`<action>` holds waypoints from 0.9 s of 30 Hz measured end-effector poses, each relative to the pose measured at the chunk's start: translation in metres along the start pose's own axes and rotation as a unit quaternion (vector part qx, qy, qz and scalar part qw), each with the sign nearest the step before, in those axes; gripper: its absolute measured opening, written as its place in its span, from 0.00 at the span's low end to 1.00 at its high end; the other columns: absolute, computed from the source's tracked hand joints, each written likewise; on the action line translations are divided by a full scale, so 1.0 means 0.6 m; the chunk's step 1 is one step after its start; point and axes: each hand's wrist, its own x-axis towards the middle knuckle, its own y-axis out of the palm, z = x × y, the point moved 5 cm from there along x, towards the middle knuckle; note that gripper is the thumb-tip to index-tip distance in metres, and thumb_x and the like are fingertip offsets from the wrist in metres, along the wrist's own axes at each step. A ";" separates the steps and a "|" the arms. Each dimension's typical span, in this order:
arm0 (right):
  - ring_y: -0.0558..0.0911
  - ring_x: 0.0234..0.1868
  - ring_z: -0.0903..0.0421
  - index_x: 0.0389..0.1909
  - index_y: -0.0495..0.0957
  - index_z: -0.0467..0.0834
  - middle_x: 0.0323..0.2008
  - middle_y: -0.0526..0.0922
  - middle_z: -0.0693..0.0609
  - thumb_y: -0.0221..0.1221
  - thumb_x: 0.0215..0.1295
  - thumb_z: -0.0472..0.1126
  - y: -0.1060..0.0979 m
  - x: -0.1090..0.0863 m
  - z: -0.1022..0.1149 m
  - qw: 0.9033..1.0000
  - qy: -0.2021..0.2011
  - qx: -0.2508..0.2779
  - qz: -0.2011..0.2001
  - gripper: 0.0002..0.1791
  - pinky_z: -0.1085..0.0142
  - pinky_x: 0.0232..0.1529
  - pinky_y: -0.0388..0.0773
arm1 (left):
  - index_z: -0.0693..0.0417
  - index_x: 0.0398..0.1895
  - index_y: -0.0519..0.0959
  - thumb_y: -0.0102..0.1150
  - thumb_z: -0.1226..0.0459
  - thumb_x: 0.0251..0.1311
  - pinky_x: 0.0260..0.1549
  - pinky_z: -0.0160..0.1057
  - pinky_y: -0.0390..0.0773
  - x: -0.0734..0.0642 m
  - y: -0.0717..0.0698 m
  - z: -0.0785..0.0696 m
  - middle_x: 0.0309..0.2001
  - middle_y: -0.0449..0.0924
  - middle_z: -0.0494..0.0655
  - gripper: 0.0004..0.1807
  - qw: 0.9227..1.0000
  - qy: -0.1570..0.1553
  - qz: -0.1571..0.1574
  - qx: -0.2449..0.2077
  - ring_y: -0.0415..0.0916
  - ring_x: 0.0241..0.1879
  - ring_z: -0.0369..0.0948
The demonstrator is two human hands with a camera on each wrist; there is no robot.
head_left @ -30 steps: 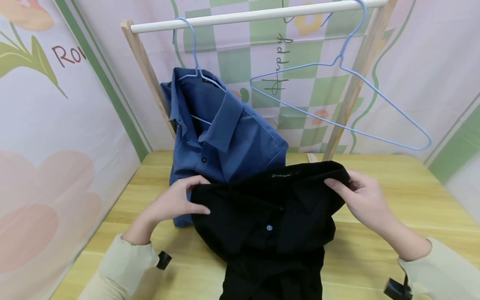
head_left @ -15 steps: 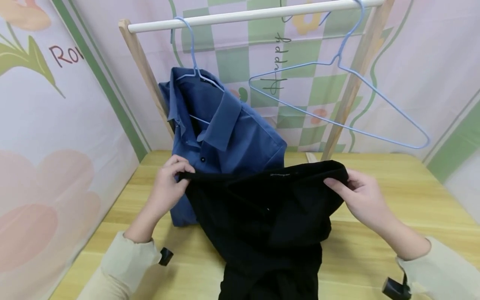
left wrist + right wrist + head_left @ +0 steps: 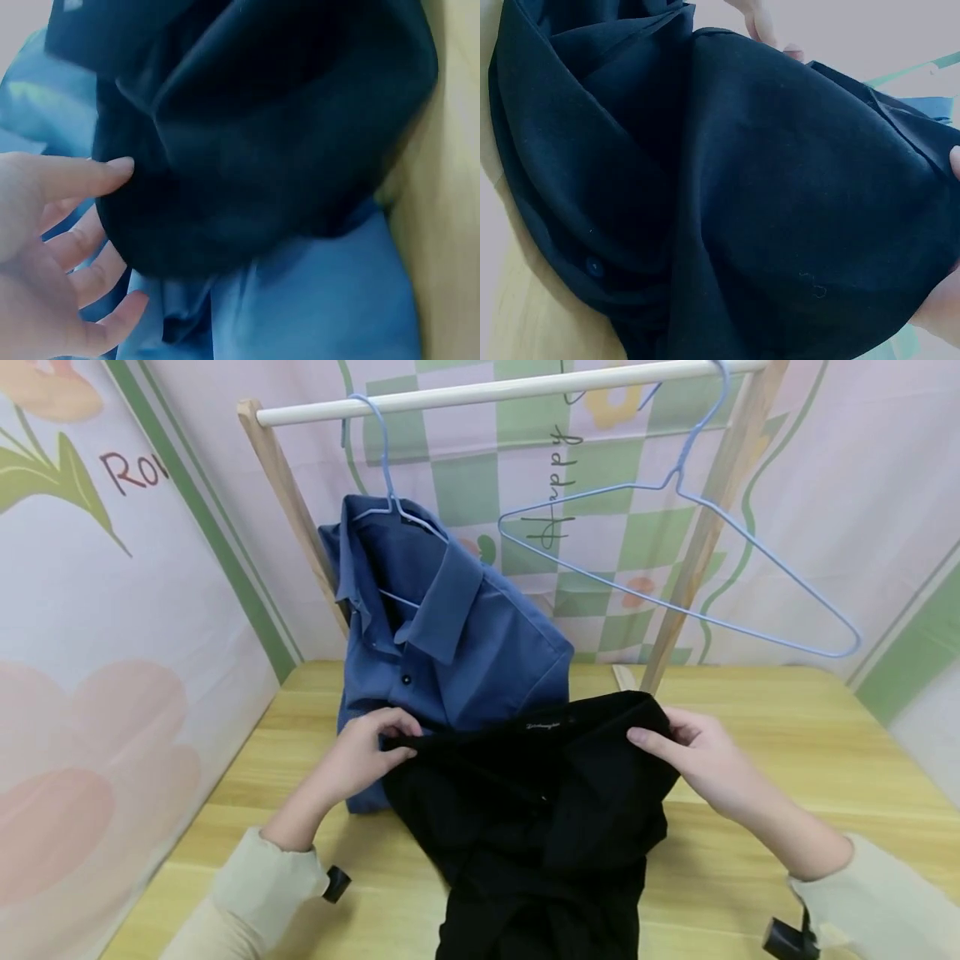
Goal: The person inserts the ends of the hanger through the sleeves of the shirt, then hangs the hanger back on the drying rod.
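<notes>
A black button shirt is held by both hands in front of the rack, its upper part spread and its lower part hanging down out of the head view. My left hand pinches the top edge at its left end. In the left wrist view the thumb lies on the black cloth, the other fingers behind it. At the opposite end, my right hand grips the shirt's shoulder area, thumb in front and fingers behind. Behind the left hand, a blue shirt hangs on a light blue hanger.
A second light blue wire hanger hangs bare at the right of the white rail. Wooden posts hold the rail above a wood-grain table. Patterned cloth walls stand at the left and back.
The left hand moved up and left with the shirt's edge, then came back down and right. The right hand has shifted slightly left and down, and the top edge is slacker.
</notes>
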 end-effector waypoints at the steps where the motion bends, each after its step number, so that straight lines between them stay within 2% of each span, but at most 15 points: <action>1: 0.84 0.37 0.58 0.41 0.83 0.42 0.37 0.87 0.53 0.56 0.77 0.33 0.002 0.001 0.000 1.000 0.001 0.002 0.002 0.08 0.68 0.38 0.81 | 0.51 0.42 0.83 0.68 0.73 0.63 0.51 0.50 0.78 0.000 0.005 -0.002 0.44 0.83 0.44 0.09 1.000 0.002 0.008 -0.005 0.79 0.47 0.46; 7: 0.84 0.36 0.57 0.39 0.83 0.42 0.34 0.86 0.53 0.55 0.76 0.32 0.008 0.005 0.009 1.000 -0.003 0.019 0.005 0.08 0.67 0.37 0.80 | 0.52 0.48 0.83 0.69 0.69 0.63 0.52 0.48 0.78 0.003 0.022 -0.021 0.47 0.84 0.43 0.11 0.999 0.022 0.032 -0.029 0.79 0.48 0.45; 12: 0.85 0.35 0.57 0.38 0.85 0.43 0.33 0.87 0.52 0.54 0.76 0.30 0.012 0.005 0.016 0.998 -0.009 0.053 0.026 0.11 0.66 0.36 0.81 | 0.50 0.56 0.82 0.70 0.64 0.64 0.57 0.48 0.76 0.003 0.037 -0.040 0.54 0.83 0.42 0.17 0.996 0.046 0.064 -0.043 0.77 0.56 0.43; 16: 0.84 0.38 0.58 0.41 0.86 0.46 0.37 0.87 0.53 0.53 0.77 0.30 0.011 0.006 0.015 0.997 -0.016 0.069 0.036 0.14 0.68 0.39 0.81 | 0.49 0.54 0.83 0.66 0.64 0.68 0.56 0.48 0.76 0.001 0.042 -0.051 0.52 0.83 0.41 0.13 0.993 0.051 0.079 -0.067 0.78 0.56 0.42; 19: 0.83 0.43 0.59 0.47 0.86 0.49 0.42 0.87 0.54 0.50 0.79 0.31 0.005 0.006 0.008 0.993 -0.012 0.107 0.049 0.17 0.69 0.43 0.80 | 0.49 0.49 0.83 0.65 0.64 0.69 0.56 0.49 0.77 0.001 0.038 -0.055 0.47 0.84 0.39 0.08 0.993 0.051 0.065 -0.083 0.78 0.55 0.42; 21: 0.83 0.48 0.60 0.52 0.85 0.49 0.47 0.87 0.54 0.46 0.81 0.31 0.002 0.008 0.003 0.986 -0.009 0.149 0.070 0.19 0.70 0.48 0.79 | 0.49 0.46 0.83 0.64 0.63 0.69 0.57 0.49 0.76 0.001 0.033 -0.057 0.45 0.83 0.39 0.05 0.993 0.049 0.052 -0.097 0.79 0.54 0.41; 24: 0.81 0.54 0.61 0.58 0.82 0.48 0.53 0.85 0.54 0.41 0.83 0.32 -0.001 0.010 -0.005 0.969 -0.002 0.219 0.115 0.22 0.69 0.53 0.78 | 0.51 0.44 0.80 0.62 0.63 0.71 0.54 0.46 0.77 0.001 0.026 -0.061 0.42 0.80 0.40 0.03 0.991 0.048 0.040 -0.122 0.79 0.49 0.40; 26: 0.79 0.59 0.61 0.62 0.79 0.46 0.58 0.82 0.54 0.37 0.84 0.32 0.000 0.012 -0.008 0.952 -0.003 0.264 0.153 0.23 0.69 0.57 0.76 | 0.54 0.43 0.78 0.60 0.65 0.73 0.45 0.41 0.77 0.002 0.022 -0.065 0.37 0.77 0.42 0.02 0.988 0.052 0.036 -0.143 0.78 0.40 0.41; 27: 0.78 0.60 0.61 0.64 0.77 0.46 0.60 0.81 0.54 0.35 0.84 0.33 0.002 0.013 -0.010 0.941 -0.002 0.290 0.174 0.24 0.68 0.58 0.75 | 0.56 0.43 0.77 0.58 0.66 0.74 0.40 0.39 0.76 0.002 0.020 -0.066 0.34 0.75 0.43 0.03 0.986 0.054 0.035 -0.153 0.76 0.35 0.41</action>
